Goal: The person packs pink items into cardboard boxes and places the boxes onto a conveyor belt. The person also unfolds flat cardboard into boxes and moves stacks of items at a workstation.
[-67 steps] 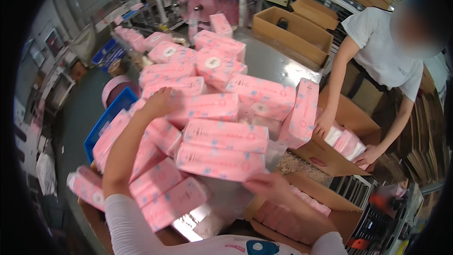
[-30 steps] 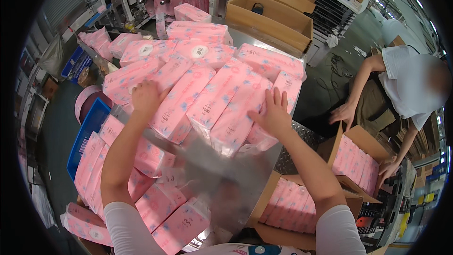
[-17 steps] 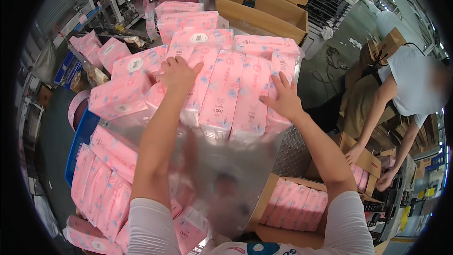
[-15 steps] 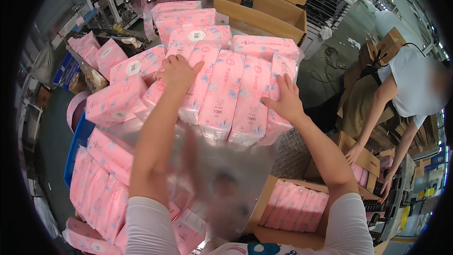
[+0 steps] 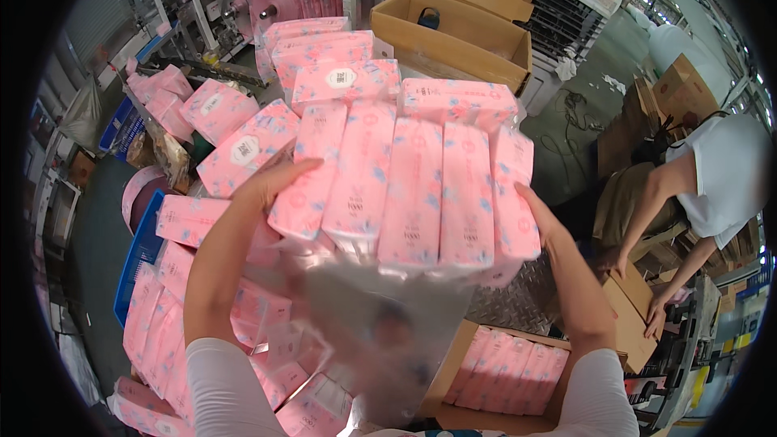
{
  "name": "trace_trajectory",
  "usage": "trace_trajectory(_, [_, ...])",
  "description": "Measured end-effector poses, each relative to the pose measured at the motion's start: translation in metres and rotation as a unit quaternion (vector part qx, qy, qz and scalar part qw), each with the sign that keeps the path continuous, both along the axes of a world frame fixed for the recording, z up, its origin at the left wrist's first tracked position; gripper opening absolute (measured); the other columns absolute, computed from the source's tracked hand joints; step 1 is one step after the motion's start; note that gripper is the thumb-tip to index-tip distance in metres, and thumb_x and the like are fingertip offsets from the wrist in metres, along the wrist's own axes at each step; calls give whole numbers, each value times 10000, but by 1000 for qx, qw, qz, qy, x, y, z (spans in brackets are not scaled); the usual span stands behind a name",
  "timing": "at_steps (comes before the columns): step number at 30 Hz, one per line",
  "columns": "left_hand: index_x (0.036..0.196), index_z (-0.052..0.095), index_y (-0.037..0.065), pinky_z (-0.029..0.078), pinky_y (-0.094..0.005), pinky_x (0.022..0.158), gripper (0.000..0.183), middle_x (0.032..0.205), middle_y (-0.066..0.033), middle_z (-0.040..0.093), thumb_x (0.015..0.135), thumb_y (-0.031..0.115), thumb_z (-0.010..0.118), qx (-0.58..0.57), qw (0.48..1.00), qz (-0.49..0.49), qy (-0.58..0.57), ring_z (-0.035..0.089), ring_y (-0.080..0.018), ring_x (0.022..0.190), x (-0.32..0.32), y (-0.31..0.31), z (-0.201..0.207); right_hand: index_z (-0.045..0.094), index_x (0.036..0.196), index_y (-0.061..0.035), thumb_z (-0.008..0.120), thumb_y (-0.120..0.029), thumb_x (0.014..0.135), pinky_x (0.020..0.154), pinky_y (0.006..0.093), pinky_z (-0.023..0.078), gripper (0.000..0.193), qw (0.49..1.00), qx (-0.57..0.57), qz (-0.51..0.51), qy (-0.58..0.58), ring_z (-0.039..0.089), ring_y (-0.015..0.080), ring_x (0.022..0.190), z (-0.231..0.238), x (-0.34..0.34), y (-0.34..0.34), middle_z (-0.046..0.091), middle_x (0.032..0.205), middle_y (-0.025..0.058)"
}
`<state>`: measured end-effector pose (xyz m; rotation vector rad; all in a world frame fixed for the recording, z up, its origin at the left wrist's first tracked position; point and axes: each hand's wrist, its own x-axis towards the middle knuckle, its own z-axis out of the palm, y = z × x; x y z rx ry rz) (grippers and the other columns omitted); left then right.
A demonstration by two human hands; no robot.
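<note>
A row of several pink tissue packs [image 5: 415, 194] stands side by side over the shiny metal tabletop [image 5: 380, 299]. At its left end my left hand [image 5: 279, 180] presses, the thumb lying over the first pack and the other fingers mostly hidden. My right hand [image 5: 538, 209] is against the outer side of the last pack, fingers partly hidden behind it. Between them the two hands squeeze the row together. Its near lower edge looks slightly raised, though I cannot tell whether it is clear of the table. More tissue packs [image 5: 346, 81] are stacked behind.
An open carton [image 5: 461, 348] at lower right holds a row of packs. Left, a blue crate [image 5: 146, 235] is beside heaped packs [image 5: 158, 332]. An open long cardboard box [image 5: 453, 36] stands at the back. At right a co-worker [image 5: 720, 170] handles a carton [image 5: 631, 307].
My hands have moved from the tops of the packs to both ends of the row, which has come nearer to me. The packs at left have shifted. The co-worker's carton flaps are now folded down.
</note>
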<state>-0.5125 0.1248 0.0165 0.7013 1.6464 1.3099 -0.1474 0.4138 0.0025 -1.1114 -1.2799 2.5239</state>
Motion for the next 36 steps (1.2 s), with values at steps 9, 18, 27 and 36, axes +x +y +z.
trace_trajectory(9, [1251, 473, 4, 483, -272, 836, 485, 1131, -80, 587, 852, 250, 599, 14, 997, 15, -75, 587, -157, 990, 114, -24, 42, 585, 1100, 21, 533, -365, 879, 761, 285, 504, 448, 976, 118, -182, 5, 632, 160, 844, 53, 158, -59, 647, 994, 94])
trace_trajectory(18, [1138, 576, -6, 476, -311, 854, 385, 1045, -78, 632, 790, 114, 686, -104, 962, -175, -180, 597, -172, 951, 363, -66, 16, 401, 1298, 25, 652, 56, 603, 963, 409, 428, 740, 948, 124, -274, -100, 518, 277, 1141, 129, 489, -189, 536, 1219, 128])
trace_trajectory(27, [1227, 497, 14, 433, -335, 914, 474, 1151, -64, 580, 781, 72, 646, -276, 899, -278, -196, 546, -190, 1040, 484, -48, -110, 487, 1199, 10, 630, -63, 732, 800, 296, 473, 494, 900, 75, -200, -380, 586, 212, 946, -56, 581, -266, 586, 1087, 118])
trace_trajectory(36, [1349, 370, 102, 248, -562, 977, 832, 1359, -107, 400, 679, 477, 691, 19, 735, -340, 586, 336, -258, 1286, 527, 22, -69, 217, 1438, -136, 673, -653, 620, 995, 702, 126, 1070, 668, 495, 90, -548, 136, 385, 1376, -36, 447, -192, 187, 1500, 108])
